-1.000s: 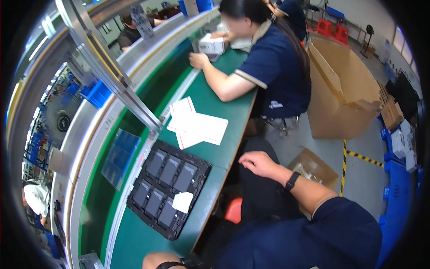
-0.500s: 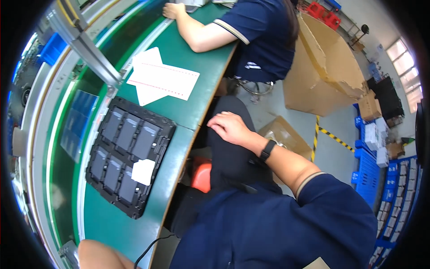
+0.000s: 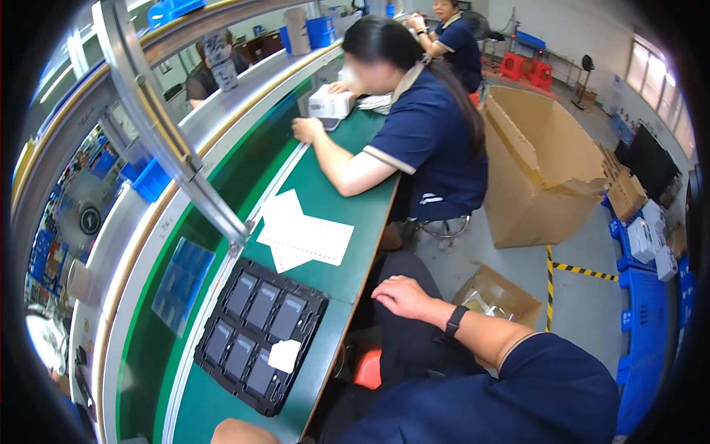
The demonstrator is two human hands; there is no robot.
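Note:
My right hand rests on my right thigh, fingers loosely extended and slightly bent, with nothing in them. A dark band circles that wrist. Of my left arm, only a bare part shows at the lower edge; the left hand is out of view. On the green bench to the left lies a black plastic tray with several flat dark rectangular pieces in its compartments. A small white paper covers part of one piece. Beyond the tray, white sheets overlap on the bench; neither hand touches them.
A co-worker sits farther along the bench, hands by a white box. A metal post rises beside the green conveyor. Right of the bench stand a large carton, a smaller open carton and blue crates.
The view has tilted up, so the bench, tray and sheets sit lower and farther right. The co-worker's head and another person behind now show. My right hand stays on my thigh.

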